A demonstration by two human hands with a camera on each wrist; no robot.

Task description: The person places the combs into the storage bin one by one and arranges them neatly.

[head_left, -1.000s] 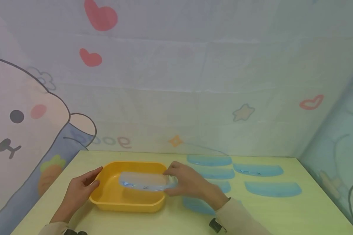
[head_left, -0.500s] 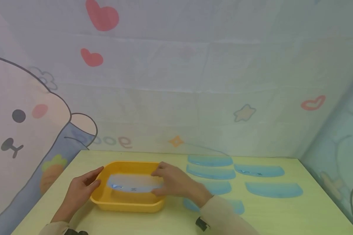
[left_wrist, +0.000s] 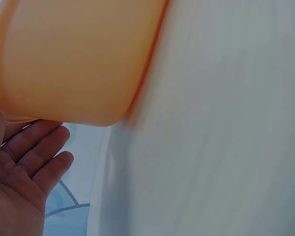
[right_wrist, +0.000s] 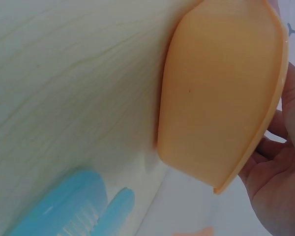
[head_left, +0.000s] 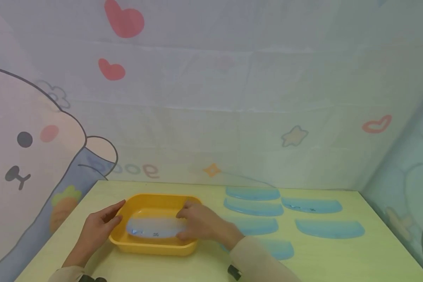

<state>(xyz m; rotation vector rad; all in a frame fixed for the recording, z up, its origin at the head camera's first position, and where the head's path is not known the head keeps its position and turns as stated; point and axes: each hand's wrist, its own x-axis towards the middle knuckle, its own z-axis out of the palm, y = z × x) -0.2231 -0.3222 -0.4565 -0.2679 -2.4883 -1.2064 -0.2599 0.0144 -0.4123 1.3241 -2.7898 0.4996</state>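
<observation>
A: "Since a second ago, the right hand (head_left: 202,221) and its comb (head_left: 155,228) have shifted left and lower within the yellow basin (head_left: 151,249)."

B: "And the room around?"

A: "Behind the basin rises a creased cloth wall (head_left: 197,78), printed with hearts (head_left: 128,22) and a big cartoon animal (head_left: 38,156); beneath the basin spreads a pale yellow-green table (head_left: 155,270)."

B: "Anything in the way?"

A: "Right of the basin lie six blue combs (head_left: 329,229); a beige sleeve (head_left: 257,260) and forearm partly cover the nearest."

B: "The hands?"

A: "The left hand (head_left: 96,227) rests at the basin's left rim, fingers loosely extended. The right pinches the comb's right end; I can't tell whether the comb touches the basin's floor."

B: "Materials?"

A: "Smooth, round-cornered basin; pale, shiny, curved-backed comb with fine teeth."
</observation>
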